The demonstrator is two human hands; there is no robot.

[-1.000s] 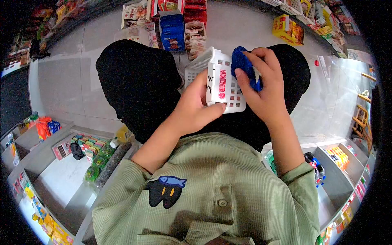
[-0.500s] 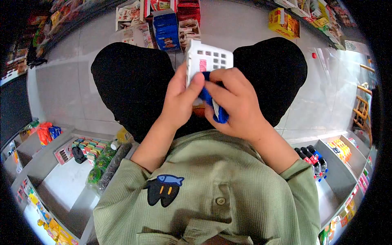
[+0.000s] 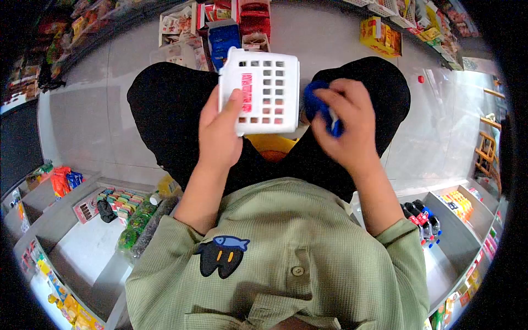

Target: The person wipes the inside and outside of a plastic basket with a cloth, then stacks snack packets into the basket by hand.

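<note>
A white plastic basket, held up in the upper middle of the frame, leans slightly, a face with square holes and vertical red lettering turned toward the camera. Just beside its right edge, right of the frame's centre, is a crumpled blue cloth, partly blurred and partly hidden.

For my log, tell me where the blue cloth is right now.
In the head view, the blue cloth is in the right hand, just right of the white basket held by the left hand.

green shirt, black trousers
</note>
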